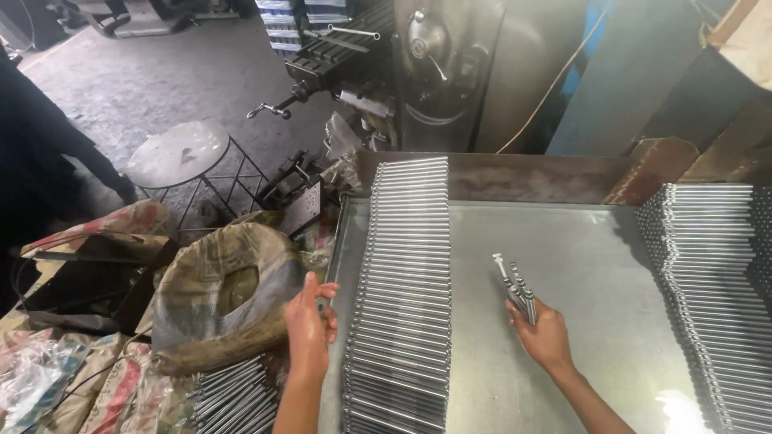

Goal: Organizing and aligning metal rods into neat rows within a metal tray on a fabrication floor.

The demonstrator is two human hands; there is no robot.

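Note:
My right hand (545, 336) grips a small bundle of thin metal rods (515, 283) that stick up and away from it, over the bare middle of a metal tray (579, 265). My left hand (310, 321) hovers at the tray's left edge with its fingers loosely curled; something small may be between the fingertips, I cannot tell. A long neat row of metal rods (406, 281) lies side by side down the tray's left part, right beside my left hand. A second stack of rods (712, 281) fills the tray's right side.
A brownish sack (225, 293) sits left of the tray, with more rods (233, 398) lying below it. A round metal stool (181, 153) stands on the floor behind. A dark machine (434, 64) rises behind the tray. A person's dark sleeve (40, 153) is at the far left.

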